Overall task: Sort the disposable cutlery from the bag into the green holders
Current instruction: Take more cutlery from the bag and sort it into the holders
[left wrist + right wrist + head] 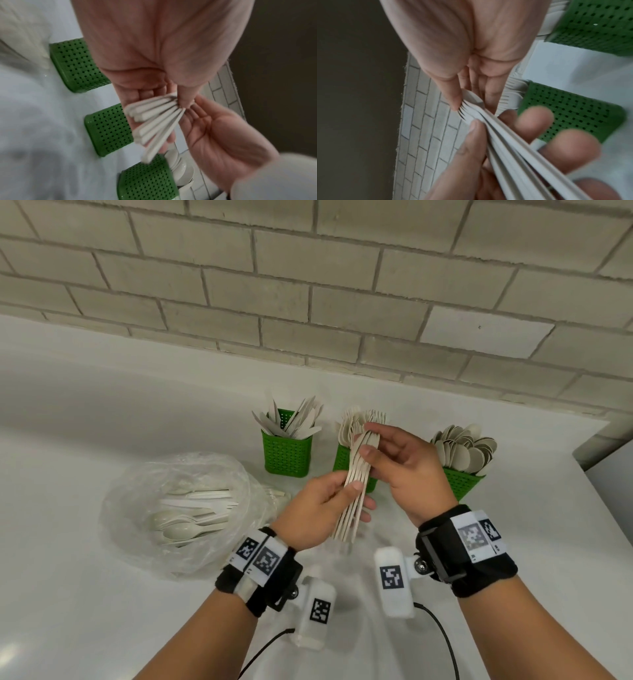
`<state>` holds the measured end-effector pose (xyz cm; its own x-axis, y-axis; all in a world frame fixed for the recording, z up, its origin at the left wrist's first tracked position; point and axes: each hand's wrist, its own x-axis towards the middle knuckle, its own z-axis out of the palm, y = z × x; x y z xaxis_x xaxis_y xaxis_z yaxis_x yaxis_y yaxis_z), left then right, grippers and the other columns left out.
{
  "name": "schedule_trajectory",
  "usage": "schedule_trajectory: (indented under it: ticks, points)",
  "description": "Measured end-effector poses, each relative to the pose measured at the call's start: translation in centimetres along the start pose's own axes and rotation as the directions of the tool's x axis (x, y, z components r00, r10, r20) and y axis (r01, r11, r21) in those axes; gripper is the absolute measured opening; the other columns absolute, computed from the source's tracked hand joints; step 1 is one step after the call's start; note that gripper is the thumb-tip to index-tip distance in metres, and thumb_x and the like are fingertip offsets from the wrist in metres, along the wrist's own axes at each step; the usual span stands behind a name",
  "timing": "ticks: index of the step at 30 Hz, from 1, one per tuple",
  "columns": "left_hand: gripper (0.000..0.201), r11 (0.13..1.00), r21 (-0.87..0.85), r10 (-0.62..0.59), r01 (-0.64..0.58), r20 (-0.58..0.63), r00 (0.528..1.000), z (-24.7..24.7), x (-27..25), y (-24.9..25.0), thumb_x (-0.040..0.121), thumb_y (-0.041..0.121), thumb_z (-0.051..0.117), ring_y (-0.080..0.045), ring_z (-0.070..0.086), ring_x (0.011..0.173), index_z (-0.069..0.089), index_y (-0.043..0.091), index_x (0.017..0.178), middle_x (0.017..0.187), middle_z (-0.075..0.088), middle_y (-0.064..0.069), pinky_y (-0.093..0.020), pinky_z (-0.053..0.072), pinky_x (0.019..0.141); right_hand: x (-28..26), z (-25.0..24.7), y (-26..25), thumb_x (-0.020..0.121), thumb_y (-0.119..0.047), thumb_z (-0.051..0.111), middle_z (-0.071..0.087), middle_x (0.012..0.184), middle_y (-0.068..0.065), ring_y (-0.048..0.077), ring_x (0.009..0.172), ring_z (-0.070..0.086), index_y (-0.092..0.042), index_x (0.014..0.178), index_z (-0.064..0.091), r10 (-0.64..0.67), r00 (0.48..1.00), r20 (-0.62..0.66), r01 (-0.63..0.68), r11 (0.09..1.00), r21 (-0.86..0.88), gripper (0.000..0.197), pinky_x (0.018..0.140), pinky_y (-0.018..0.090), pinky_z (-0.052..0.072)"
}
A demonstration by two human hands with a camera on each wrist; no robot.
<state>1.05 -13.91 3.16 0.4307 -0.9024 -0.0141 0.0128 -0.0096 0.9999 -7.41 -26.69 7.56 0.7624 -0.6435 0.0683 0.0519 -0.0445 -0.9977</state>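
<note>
Fingers and thumb of my left hand (320, 501) are curled round the handle ends of a bundle of forks (356, 484); my right hand (404, 463) pinches the same bundle up at the heads, thumb on one side, fingertips (455, 100) on the other. I hold it in the air, just in front of the middle holder.

Going left to right across the white counter (102, 392): the clear plastic bag (178, 508) lies open with spoons and other pieces inside. Next stands the knife holder (286, 453), then the fork holder (342, 458) behind my bundle, then the spoon holder (462, 482), packed full.

These forks look very light and thin, a little springy, and smooth enough to slide over each other. In the left wrist view the handle ends (150, 121) fan apart, so I judge the bundle would scatter under a loose grip. The best hold seems to be on the flat handles near the middle, squeezed square, keeping clear of the tines, which look the easiest part to snap.
</note>
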Motion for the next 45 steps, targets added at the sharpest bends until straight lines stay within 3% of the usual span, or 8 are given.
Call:
schedule_trajectory:
  ticks: [8, 15, 21, 27, 33, 36, 39, 45]
  points:
    - [0.020, 0.973, -0.209, -0.077, 0.095, 0.090, 0.993, -0.5, -0.3, 0.4, 0.093, 0.009, 0.059, -0.022, 0.073, 0.077, 0.067, -0.002, 0.108, 0.090, 0.075, -0.012, -0.035, 0.061, 0.075, -1.2, -0.5, 0.4, 0.079, -0.006, 0.066, 0.073, 0.104, 0.011, 0.019, 0.094, 0.068, -0.011, 0.113, 0.065, -0.035, 0.998, 0.057, 0.023, 0.981, 0.192, 0.034, 0.076, 0.031, 0.058]
    - [0.013, 0.993, 0.110, 0.044, -0.048, 0.041, 0.998, -1.3, 0.5, -0.6, 0.091, 0.010, 0.065, -0.030, 0.071, 0.096, 0.074, 0.005, 0.099, 0.097, 0.075, -0.014, -0.039, 0.056, 0.089, -1.6, -2.1, -0.1, 0.081, -0.010, 0.070, 0.071, 0.115, 0.004, 0.017, 0.107, 0.067, -0.014, 0.126, 0.062, -0.070, 0.964, 0.257, 0.099, 0.990, -0.100, 0.045, 0.093, 0.027, 0.053]
    - [0.033, 0.937, 0.349, 0.018, -0.015, -0.003, 1.000, -0.5, 0.7, -2.8, 0.091, 0.012, 0.068, 0.007, 0.051, 0.056, 0.062, 0.035, 0.068, 0.057, 0.062, 0.021, -0.015, 0.041, 0.058, -3.0, -1.8, 3.1, 0.088, -0.013, 0.069, 0.068, 0.120, -0.002, 0.007, 0.106, 0.066, -0.017, 0.128, 0.062, -0.105, 0.989, 0.102, 0.137, 0.912, -0.388, 0.040, 0.094, 0.039, 0.054]
    - [0.031, 0.832, 0.552, 0.093, -0.050, -0.050, 0.994, 0.3, 1.7, -3.8, 0.083, 0.037, 0.072, -0.016, 0.059, 0.060, 0.069, 0.010, 0.068, 0.064, 0.067, -0.002, -0.033, 0.047, 0.061, -4.4, -1.0, 2.9, 0.089, -0.013, 0.067, 0.069, 0.115, -0.002, 0.000, 0.087, 0.067, -0.020, 0.125, 0.065, -0.224, 0.974, 0.022, 0.201, 0.824, -0.530, 0.036, 0.078, 0.014, 0.054]
    - [0.051, 0.746, 0.637, 0.267, -0.194, -0.019, 0.964, 3.6, 3.5, -0.9, 0.079, 0.053, 0.053, -0.023, 0.062, 0.058, 0.069, 0.007, 0.069, 0.062, 0.067, -0.007, -0.039, 0.048, 0.055, -4.4, -3.3, -0.4, 0.082, -0.012, 0.074, 0.072, 0.108, -0.005, 0.004, 0.085, 0.069, -0.018, 0.115, 0.071, -0.301, 0.949, -0.094, 0.194, 0.794, -0.576, 0.034, 0.078, 0.024, 0.057]
    - [0.032, 0.737, 0.631, 0.283, -0.243, 0.040, 0.958, 5.8, 5.2, 3.3, 0.082, 0.040, 0.069, -0.019, 0.058, 0.056, 0.060, 0.017, 0.062, 0.058, 0.061, 0.001, -0.028, 0.041, 0.055, -3.9, -5.8, -4.0, 0.081, -0.006, 0.073, 0.072, 0.104, -0.005, 0.007, 0.093, 0.068, -0.019, 0.111, 0.070, -0.308, 0.939, -0.154, 0.188, 0.833, -0.520, 0.033, 0.085, 0.030, 0.057]
    - [0.014, 0.745, 0.613, 0.225, -0.262, 0.139, 0.964, 7.2, 7.8, 7.5, 0.076, 0.028, 0.080, -0.007, 0.061, 0.071, 0.069, 0.025, 0.084, 0.078, 0.065, 0.014, -0.017, 0.043, 0.065, -3.1, -9.1, -7.5, 0.081, -0.007, 0.072, 0.073, 0.100, -0.002, 0.012, 0.088, 0.070, -0.020, 0.109, 0.069, -0.336, 0.922, -0.192, 0.184, 0.818, -0.545, 0.031, 0.082, 0.032, 0.057]
    - [0.073, 0.589, 0.755, 0.101, -0.289, 0.286, 0.953, 9.1, 12.0, 7.6, 0.067, 0.028, 0.087, -0.021, 0.049, 0.115, 0.054, 0.024, 0.133, 0.129, 0.051, -0.003, -0.036, 0.044, 0.097, -1.8, -14.4, -10.5, 0.085, 0.000, 0.069, 0.071, 0.100, 0.011, 0.019, 0.079, 0.069, -0.010, 0.109, 0.066, -0.347, 0.884, -0.314, 0.146, 0.842, -0.520, 0.026, 0.070, 0.028, 0.059]
